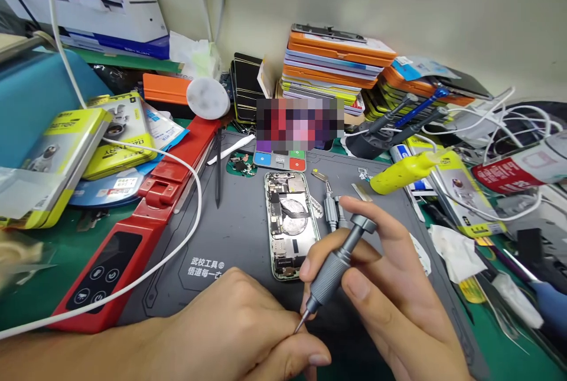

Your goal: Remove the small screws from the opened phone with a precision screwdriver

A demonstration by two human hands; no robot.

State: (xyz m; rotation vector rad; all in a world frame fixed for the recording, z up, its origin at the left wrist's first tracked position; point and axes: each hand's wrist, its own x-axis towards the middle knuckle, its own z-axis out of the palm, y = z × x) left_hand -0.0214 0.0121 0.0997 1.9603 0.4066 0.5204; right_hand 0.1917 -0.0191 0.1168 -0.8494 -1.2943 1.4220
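I note: slim grey metal screwdriver [328, 277], grip knurled, satin sheen | open rectangular phone [292, 224], silvery metal inside, shiny | flat dark-grey mat [234, 204], matt, smooth | long red plastic hinged device [146, 221], glossy

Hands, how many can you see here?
2: the right hand, lower right, holding the precision screwdriver, and the left hand, bottom middle, at its tip. No other hands show.

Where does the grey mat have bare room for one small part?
Widest: the grey mat, between the black stick and the opened phone, above the left hand. A smaller gap lies between the right hand and the yellow bottle. Both sides beyond the mat are crowded, with battery boxes.
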